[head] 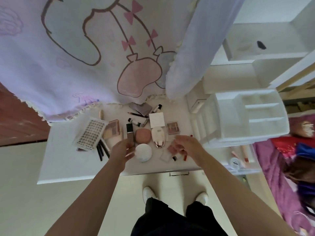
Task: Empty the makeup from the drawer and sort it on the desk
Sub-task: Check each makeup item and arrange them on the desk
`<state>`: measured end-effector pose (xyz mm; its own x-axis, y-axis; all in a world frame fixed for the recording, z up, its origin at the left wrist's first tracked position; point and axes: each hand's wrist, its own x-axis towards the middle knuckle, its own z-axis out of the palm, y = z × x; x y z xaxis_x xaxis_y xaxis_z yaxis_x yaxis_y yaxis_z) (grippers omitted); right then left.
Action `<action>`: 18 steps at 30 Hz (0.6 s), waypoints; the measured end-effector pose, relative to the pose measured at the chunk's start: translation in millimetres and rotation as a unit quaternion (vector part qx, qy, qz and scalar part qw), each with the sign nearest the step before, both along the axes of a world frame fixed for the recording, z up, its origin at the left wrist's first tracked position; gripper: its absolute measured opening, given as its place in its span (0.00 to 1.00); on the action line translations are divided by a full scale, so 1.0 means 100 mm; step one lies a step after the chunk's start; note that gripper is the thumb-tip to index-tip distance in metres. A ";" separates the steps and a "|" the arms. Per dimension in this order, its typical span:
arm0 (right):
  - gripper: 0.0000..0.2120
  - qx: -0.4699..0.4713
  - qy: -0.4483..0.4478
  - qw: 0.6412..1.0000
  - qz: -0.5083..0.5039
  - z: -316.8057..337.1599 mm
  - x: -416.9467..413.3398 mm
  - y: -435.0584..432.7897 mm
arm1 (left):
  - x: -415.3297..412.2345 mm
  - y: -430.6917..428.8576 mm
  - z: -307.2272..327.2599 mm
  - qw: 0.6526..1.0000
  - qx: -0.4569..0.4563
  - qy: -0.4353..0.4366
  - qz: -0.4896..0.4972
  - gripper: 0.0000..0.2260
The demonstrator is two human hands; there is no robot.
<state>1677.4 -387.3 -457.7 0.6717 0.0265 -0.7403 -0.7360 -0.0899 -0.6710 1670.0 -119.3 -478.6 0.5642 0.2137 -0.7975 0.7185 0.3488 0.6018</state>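
Makeup lies spread on the white desk [68, 167]. My left hand [121, 151] hovers palm down, its relaxed fingers touching a white round compact [144, 153] just below a brown foundation bottle [130, 134]. My right hand [186, 144] droops its fingers over small pink and red lip products [172, 149]; whether it pinches one is unclear. A pink puff case [143, 136] and a white bottle with a gold cap [158, 136] sit between the hands. The open drawer [252, 166] at the right holds a round white jar [235, 162] and pink tubes [245, 153].
A lash tray [91, 133], eyeshadow palette [113, 130] and black pencils [102, 150] lie left. Tubes [134, 122], a white square box [156, 120] and a small blush palette [173, 128] lie behind. A white organizer [247, 116] stands right. A curtain [76, 65] hangs over the desk's back.
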 end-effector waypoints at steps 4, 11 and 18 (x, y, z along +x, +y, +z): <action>0.05 -0.082 -0.007 0.997 0.010 0.17 -0.29 -0.63 | 0.00 -0.68 0.05 0.983 0.068 -0.028 -0.167 0.06; 0.12 -0.367 -0.054 0.917 0.145 -0.03 -0.82 -1.72 | -0.14 -1.88 0.03 0.912 0.105 -0.061 -0.391 0.08; 0.30 -0.445 -0.003 0.877 0.181 -0.34 -0.80 -2.16 | -0.34 -2.60 -0.17 0.883 0.116 -0.014 -0.454 0.21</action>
<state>1597.6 -603.6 -491.8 0.7428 -0.3482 -0.5718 -0.5477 -0.8073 -0.2199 1636.1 -379.8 -495.3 0.6064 -0.1808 -0.7743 0.6224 -0.4981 0.6038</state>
